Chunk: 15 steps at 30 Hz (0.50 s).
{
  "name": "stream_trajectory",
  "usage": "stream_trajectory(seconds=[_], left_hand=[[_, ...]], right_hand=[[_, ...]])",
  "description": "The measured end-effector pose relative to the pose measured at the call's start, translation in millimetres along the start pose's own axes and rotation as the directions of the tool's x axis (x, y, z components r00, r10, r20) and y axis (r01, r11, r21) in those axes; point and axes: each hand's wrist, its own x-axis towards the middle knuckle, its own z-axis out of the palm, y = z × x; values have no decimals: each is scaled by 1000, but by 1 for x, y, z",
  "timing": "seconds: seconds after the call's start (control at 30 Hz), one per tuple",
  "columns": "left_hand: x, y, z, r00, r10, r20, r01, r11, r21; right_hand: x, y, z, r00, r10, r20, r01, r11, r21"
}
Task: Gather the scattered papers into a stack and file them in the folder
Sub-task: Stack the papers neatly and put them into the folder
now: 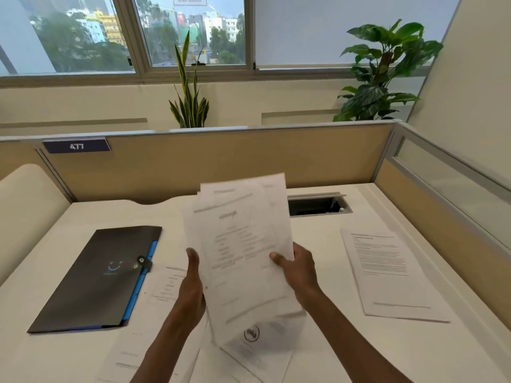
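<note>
Both grips on one loose sheaf of white printed sheets (243,244), lifted upright above the white bench (318,341): left hand (192,286) curled round the sheaf's left edge with thumb in front, right hand (297,268) pinching the right edge, thumb on the front page. Sheaf unsquared, top corners fanned out and offset, lower edge blurred, so probably in motion, though hard to say. Not all gathered yet: a second pile of white printed pages (387,272) flat on the bench well to the right, a white page bearing a round dark emblem (255,346) just under the sheaf's lower edge, more white sheets (166,286) lying beneath the left forearm and beside the folder. Black plastic folder with blue inner tabs and a button clasp (96,277) closed and flat on the bench's left side, apart from both hands. Likely step in hand: squaring the sheaf before collecting the rest. Risks from here: fanned inner sheets sliding out, being held at the edges only; bent corners if tapped down onto the emblem page instead of bare bench; stray pages nudged off the near edge by a forearm; folder clasp needing a free hand while both are occupied.
</note>
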Motion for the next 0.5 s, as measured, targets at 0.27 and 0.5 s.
stream_trajectory(seconds=[0.27,0.5], left_hand=[[-1,20,16,898,421,-128,-368,879,304],[-3,-23,-6,935,283,-214,-181,899,399]], right_hand=[[3,-17,-2,949,-314,38,308,944,120],[-2,40,1,991,-87,104,85,996,29]])
